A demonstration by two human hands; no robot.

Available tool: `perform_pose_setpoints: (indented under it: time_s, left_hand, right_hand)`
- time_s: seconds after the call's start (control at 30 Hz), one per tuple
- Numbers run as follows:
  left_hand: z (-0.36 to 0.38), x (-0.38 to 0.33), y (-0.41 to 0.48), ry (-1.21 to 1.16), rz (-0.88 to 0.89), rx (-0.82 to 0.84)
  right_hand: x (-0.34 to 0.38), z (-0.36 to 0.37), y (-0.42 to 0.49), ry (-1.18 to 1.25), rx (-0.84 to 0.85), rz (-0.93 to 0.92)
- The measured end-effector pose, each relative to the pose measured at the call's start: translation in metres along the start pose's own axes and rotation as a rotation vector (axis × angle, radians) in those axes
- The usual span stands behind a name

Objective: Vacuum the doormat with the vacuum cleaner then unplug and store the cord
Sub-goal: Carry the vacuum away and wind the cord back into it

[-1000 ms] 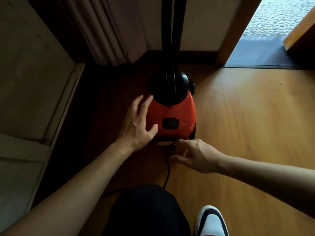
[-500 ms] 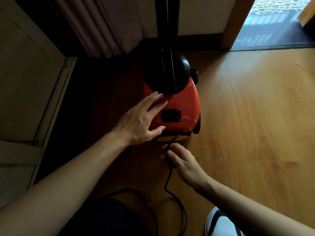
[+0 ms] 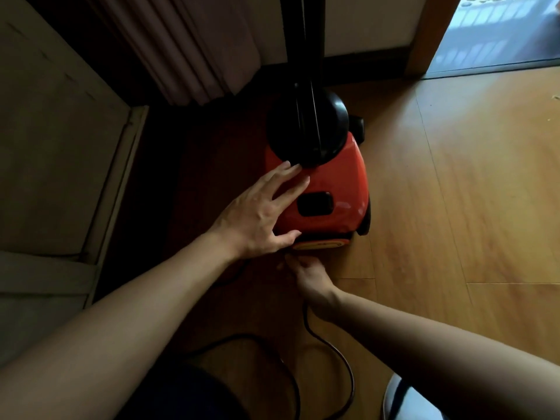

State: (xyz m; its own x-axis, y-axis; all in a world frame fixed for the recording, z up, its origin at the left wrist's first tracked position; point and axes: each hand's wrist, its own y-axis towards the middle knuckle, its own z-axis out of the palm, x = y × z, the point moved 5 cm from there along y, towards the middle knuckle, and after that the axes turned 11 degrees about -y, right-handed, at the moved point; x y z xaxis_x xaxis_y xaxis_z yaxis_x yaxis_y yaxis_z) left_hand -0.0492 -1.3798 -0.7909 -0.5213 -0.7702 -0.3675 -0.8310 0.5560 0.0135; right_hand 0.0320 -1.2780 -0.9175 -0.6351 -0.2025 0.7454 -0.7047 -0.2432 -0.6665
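On vac [image 3: 336,180], L hand [image 3: 257,216] flat, grip released — R hand [image 3: 309,277] grasps cord [image 3: 306,322].

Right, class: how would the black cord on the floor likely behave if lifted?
Probably floppy: the cord lies in loose curving loops. Likely light for its length, being thin; the right hand seems to pinch it without effort. The loops might snag or tangle.

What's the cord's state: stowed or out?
Out. The cord loops loose across the floor behind the vacuum cleaner; the right hand holds it at the rear.
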Motion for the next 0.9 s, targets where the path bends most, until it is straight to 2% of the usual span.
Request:
perform_pose_setpoints:
  time_s: [0.23, 0.4, 0.7, 0.9]
  left_hand:
    - [0.003, 0.005, -0.001, -0.022, 0.025, -0.014]
    - [0.004, 0.006, 0.001, -0.032, 0.033, -0.018]
    - [0.003, 0.008, 0.001, -0.035, 0.026, -0.035]
    - [0.003, 0.007, 0.001, -0.035, 0.012, -0.027]
  right_hand:
    - [-0.037, -0.057, 0.014, -0.017, -0.088, 0.193]
    - [-0.025, -0.089, 0.005, 0.018, -0.108, 0.116]
    - [-0.008, -0.124, -0.002, -0.025, -0.080, 0.175]
    - [0.021, -0.131, -0.027, -0.064, -0.018, 0.021]
